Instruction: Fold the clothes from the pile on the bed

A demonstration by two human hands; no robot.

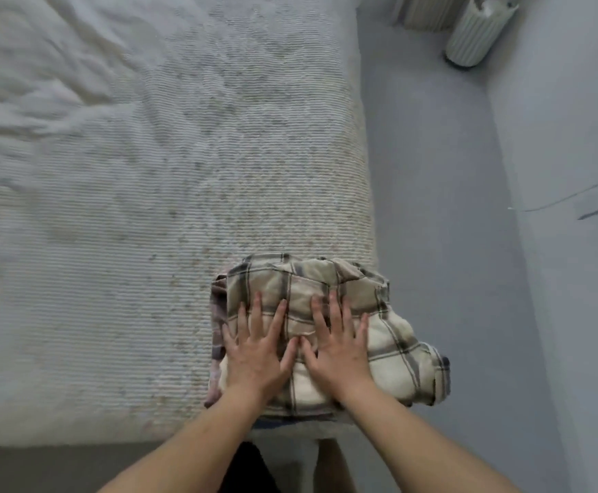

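A folded plaid shirt (326, 336) is lying at the near right corner of the bed (148, 225), with its right edge bulging out past the side of the mattress above the floor (450, 208). It is being pressed flat by both hands: the left hand (256, 354) and the right hand (336, 350) are laid side by side on top of it, fingers straight and spread, thumbs almost touching, nothing being gripped. The step in hand is judged to be the final smoothing of the fold. It is best done with the palms kept flat and swept outward from the middle, so that trapped air is pushed out and the layers are not dragged askew. The puffed right edge should be tucked in and the bundle shifted inward, since it could slide off the corner.
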